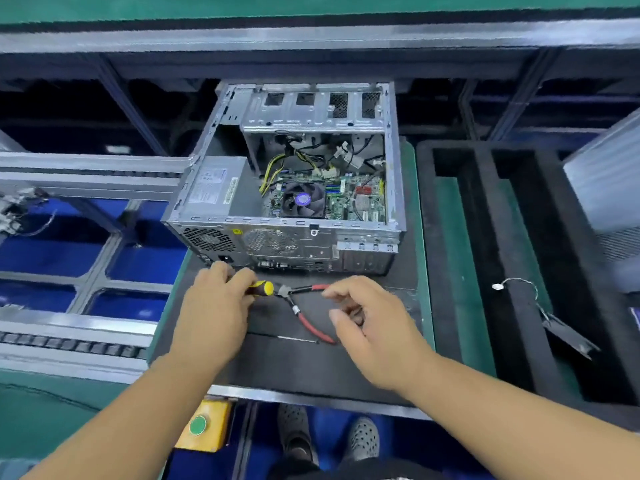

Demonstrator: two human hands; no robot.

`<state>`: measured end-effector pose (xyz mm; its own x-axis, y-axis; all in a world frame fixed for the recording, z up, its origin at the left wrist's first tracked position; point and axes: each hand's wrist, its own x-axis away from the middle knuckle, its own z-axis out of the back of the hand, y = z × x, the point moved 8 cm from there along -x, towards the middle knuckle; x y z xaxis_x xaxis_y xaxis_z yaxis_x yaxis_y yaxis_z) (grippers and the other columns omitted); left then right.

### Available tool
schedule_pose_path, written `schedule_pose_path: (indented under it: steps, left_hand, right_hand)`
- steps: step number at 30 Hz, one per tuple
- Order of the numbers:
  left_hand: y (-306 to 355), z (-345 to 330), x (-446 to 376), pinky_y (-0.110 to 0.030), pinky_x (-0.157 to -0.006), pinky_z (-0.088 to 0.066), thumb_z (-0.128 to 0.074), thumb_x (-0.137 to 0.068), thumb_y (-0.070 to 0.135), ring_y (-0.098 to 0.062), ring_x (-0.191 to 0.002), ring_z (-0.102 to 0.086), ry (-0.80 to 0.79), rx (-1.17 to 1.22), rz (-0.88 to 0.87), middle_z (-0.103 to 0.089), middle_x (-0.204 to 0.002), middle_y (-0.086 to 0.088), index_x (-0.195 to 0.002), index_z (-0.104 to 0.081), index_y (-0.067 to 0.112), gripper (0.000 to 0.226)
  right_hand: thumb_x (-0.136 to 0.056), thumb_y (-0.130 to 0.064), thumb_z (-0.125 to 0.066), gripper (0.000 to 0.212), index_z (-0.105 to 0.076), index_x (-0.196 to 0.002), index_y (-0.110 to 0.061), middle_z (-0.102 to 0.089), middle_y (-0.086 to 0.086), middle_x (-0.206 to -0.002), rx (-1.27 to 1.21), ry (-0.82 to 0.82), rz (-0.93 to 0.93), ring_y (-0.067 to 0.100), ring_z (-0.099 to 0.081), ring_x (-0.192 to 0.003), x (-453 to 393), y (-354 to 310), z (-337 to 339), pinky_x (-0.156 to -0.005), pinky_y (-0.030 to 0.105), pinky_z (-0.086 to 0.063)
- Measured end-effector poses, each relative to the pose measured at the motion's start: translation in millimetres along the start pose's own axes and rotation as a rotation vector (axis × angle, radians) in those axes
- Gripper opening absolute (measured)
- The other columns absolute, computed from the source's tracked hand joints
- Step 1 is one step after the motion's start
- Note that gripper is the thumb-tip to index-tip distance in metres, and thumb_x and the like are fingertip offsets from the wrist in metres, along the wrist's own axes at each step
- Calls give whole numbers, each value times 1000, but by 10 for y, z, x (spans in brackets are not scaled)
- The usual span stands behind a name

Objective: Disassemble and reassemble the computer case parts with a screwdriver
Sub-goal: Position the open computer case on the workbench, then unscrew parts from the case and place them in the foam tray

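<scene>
Grey steel computer case (291,174), side panel off, lying open-side-up on a black foam work mat (277,362) at centre; rear panel with its vents and ports facing near. Inside: grey power supply box (216,185) at left, green motherboard (349,199) at right, black round cooling fan (303,199) between them, yellow and black cable bundle (277,168) just beyond the fan.

Left hand (214,306) at near left of the case, fingers curled round the black-and-yellow screwdriver handle (261,289), yellow butt end pointing right (shaft hidden under the hand). Right hand (367,323) near right, fingers loosely bent and holding nothing, fingertips (329,293) just beside the far handle of the red-handled cutting pliers (304,311); contact cannot be told. Pliers lying on the mat with handles spread, head touching or just beside the yellow butt end. Thin loose metal shaft (294,338) lying on the mat, near the lower pliers handle.

Black foam tray with long slots (519,271) at right, small white-plugged wire (519,285) lying on it. Yellow box with green push button (204,424) below the bench edge; two grey perforated shoes (329,438) at bottom.
</scene>
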<state>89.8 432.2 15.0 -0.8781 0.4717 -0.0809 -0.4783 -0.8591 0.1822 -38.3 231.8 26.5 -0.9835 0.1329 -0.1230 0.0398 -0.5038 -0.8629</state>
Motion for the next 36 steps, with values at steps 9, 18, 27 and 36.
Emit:
schedule_pose_path:
  steps: [9,18,27,36]
  left_hand:
    - [1811,355,206,-44,-80,-43,-57,-90,28,-22,-94,-57,-60,202,-476,-67,-95,11,-109,-67,29,22]
    - [1203,-424,233,-23,-88,-46,-71,-93,26,7,-97,-55,-171,538,6,-59,-108,23,-121,-61,40,33]
    - [1312,-771,381,-3,-71,-38,-73,-91,25,10,-85,-57,-273,542,83,-62,-94,22,-99,-61,43,23]
    - [1547,-896,358,-10,-69,-43,-72,-89,24,8,-83,-58,-316,537,31,-61,-90,21,-88,-61,45,24]
  right_hand:
    - [-90,-33,-71,36,-61,-122,-46,-69,-18,-112,-104,137,-14,13,-68,-106,319,-23,627,-90,25,-54]
    - [-105,-7,-56,26,-64,-99,-31,-77,4,-91,-296,413,-377,25,-75,-79,901,809,1282,-73,36,-61]
    - [-105,-8,-56,28,-64,-95,-33,-76,3,-88,-278,452,-410,22,-74,-74,1057,947,1258,-68,28,-60]
    - [-101,-9,-59,28,-62,-97,-37,-76,-7,-86,-151,374,-383,15,-73,-74,1032,956,1167,-68,20,-57]
